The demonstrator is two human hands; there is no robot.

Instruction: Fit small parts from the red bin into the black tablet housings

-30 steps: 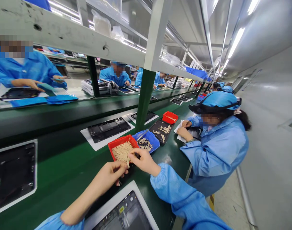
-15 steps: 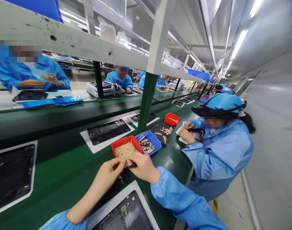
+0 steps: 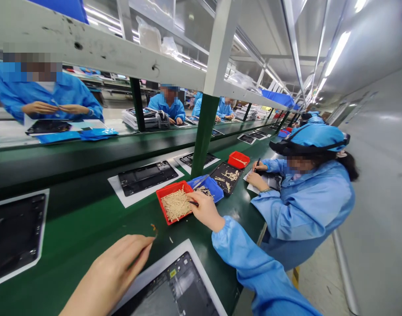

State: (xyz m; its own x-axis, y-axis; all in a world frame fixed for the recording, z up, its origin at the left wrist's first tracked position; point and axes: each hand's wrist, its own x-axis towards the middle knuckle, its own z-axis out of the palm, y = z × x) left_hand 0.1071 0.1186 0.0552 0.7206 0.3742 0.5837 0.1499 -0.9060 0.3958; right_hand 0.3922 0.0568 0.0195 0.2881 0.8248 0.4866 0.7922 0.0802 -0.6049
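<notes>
My left hand (image 3: 117, 267) pinches a small orange-brown strip (image 3: 153, 229) between thumb and fingertips, above the green bench. Over the right edge of the red bin (image 3: 169, 220), my right hand (image 3: 205, 210) is closed around a slim black tool (image 3: 193, 203); most of the tool is hidden by the fingers. Many thin cream-coloured strips (image 3: 175, 205) fill that bin. Below my hands lies a black tablet housing (image 3: 179, 289) on a white sheet, cut off by the bottom of the view. A tiny pale piece (image 3: 171, 240) rests on the bench near the sheet's top.
Beside the red bin are a blue bin (image 3: 215, 189) and a black tray (image 3: 225, 177) with loose strips. More housings (image 3: 148, 177) lie on white sheets. A green post (image 3: 204, 136) rises behind the bins. A co-worker (image 3: 306, 206) in blue works close on the right.
My hands, together in front of the red bin before, have parted. The left has come back toward me with the orange-brown strip; the right has moved up and right to the red bin.
</notes>
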